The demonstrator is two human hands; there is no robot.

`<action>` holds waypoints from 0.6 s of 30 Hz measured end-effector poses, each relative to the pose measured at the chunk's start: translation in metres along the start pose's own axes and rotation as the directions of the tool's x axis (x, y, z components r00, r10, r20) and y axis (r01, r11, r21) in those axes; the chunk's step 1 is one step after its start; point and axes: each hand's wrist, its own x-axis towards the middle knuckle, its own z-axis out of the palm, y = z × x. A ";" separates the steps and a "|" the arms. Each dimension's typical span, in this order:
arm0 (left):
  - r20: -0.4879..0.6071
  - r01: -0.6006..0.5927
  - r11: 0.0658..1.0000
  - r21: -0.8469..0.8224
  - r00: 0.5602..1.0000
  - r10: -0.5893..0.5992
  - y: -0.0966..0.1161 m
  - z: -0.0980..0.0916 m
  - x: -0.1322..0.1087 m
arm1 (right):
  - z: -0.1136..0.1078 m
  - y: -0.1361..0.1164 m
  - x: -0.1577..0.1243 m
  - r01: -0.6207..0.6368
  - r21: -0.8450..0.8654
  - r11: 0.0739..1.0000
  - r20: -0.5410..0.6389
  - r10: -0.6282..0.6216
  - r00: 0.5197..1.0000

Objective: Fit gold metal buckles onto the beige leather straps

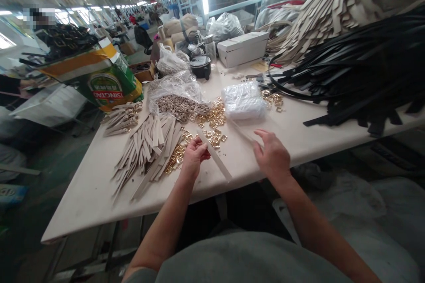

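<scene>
My left hand (196, 154) pinches a pale beige strap (217, 162) between thumb and fingers, its free end slanting toward the table's front edge. At the right, my right hand (272, 154) is slightly blurred; a second thin beige strip (243, 132) runs up and left from between its thumb and forefinger. Beyond my left hand, gold metal buckles (214, 117) lie scattered on the table. Beside them is a heap of loose beige straps (146, 148). A clear plastic bag (179, 88) spills small beige looped pieces (182, 108) next to the buckles.
The pale table (89, 190) also bears a plastic-wrapped white packet (244, 101), a white box (243, 48) and a black round container (200, 67). Large bundles of black straps (358, 66) and beige straps (325, 9) fill the right side. A green carton (109, 84) stands at left.
</scene>
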 end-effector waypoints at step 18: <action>0.011 0.025 0.995 0.094 1.000 -0.026 -0.004 -0.026 -0.032 | 0.004 -0.051 -0.015 0.135 -0.039 0.990 0.675 -0.074 0.734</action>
